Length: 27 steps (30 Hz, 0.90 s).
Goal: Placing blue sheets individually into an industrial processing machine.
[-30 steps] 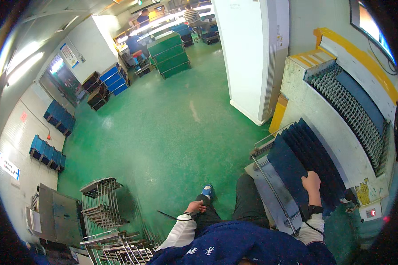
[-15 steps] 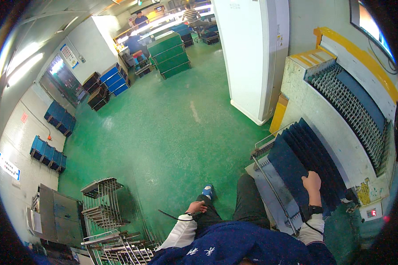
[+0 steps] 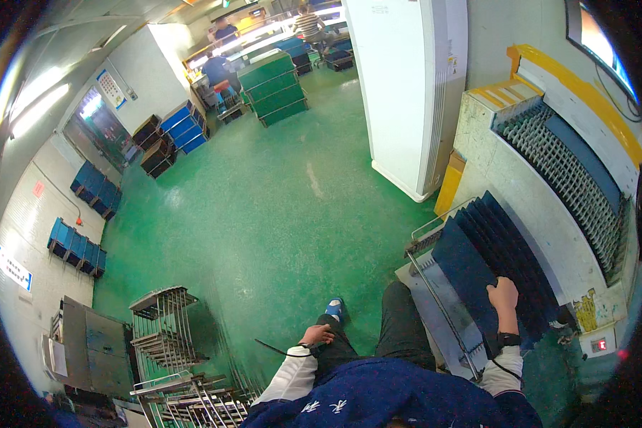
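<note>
One machine [image 3: 506, 178] at our right, a lone sheet [image 3: 585, 161] on its rollers [image 3: 567, 178]. Beside it, a rack [image 3: 422, 245] of standing dark sheets [image 3: 510, 242]: work partway, we judge, these left. Our right hand [image 3: 503, 292] is clamped on the front sheet [image 3: 465, 267] at its edge. Our left hand [image 3: 317, 334] is at the thigh [image 3: 339, 347]; its closure we can't tell.

White chars [image 3: 323, 406] on navy garment [image 3: 406, 389], blue-edged sign [image 3: 13, 268] on L wall [image 3: 28, 228]
</note>
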Each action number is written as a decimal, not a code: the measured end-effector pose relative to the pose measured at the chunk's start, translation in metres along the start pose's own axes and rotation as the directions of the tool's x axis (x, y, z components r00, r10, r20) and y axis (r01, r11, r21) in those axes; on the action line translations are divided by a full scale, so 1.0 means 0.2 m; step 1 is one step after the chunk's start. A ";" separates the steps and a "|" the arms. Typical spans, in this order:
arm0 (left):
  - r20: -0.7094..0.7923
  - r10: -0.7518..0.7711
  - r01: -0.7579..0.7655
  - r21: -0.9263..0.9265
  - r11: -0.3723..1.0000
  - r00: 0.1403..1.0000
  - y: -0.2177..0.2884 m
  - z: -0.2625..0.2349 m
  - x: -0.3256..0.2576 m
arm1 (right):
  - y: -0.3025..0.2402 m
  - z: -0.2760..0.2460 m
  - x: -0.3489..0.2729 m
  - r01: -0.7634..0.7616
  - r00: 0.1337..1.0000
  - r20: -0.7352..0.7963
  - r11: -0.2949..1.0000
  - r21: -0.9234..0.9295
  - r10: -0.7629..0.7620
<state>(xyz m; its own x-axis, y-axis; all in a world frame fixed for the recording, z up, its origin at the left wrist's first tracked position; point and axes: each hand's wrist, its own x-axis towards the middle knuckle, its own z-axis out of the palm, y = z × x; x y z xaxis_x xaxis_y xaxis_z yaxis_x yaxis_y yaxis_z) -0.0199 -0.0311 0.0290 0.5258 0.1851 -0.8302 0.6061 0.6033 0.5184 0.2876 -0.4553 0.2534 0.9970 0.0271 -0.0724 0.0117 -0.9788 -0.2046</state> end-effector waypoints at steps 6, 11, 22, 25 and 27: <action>-0.007 -0.005 0.005 -0.006 1.000 1.000 0.01 0.01 -0.01 | -0.02 -0.02 0.00 -0.027 0.999 0.030 1.000 0.001 0.027; 0.002 -0.007 0.007 -0.007 1.000 1.000 -0.01 -0.01 0.02 | 0.00 0.01 0.00 0.002 1.000 -0.005 1.000 -0.003 -0.002; 0.006 -0.002 0.002 0.022 1.000 1.000 -0.01 -0.02 0.02 | -0.06 -0.07 -0.02 -0.046 0.997 0.069 0.999 0.020 0.045; 0.003 -0.003 0.003 0.027 1.000 1.000 0.00 -0.01 0.01 | -0.04 -0.06 -0.02 -0.040 0.997 0.059 0.999 0.022 0.039; -0.002 -0.004 0.004 0.028 1.000 1.000 0.00 -0.01 0.02 | -0.03 -0.05 -0.01 -0.029 0.998 0.051 0.999 0.027 0.028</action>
<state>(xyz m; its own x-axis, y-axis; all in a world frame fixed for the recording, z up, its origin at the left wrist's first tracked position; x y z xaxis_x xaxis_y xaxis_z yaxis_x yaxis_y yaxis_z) -0.0195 -0.0295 0.0260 0.5220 0.1841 -0.8328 0.6248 0.5821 0.5203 0.2853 -0.4510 0.2639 0.9917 0.0102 -0.1279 -0.0195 -0.9733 -0.2286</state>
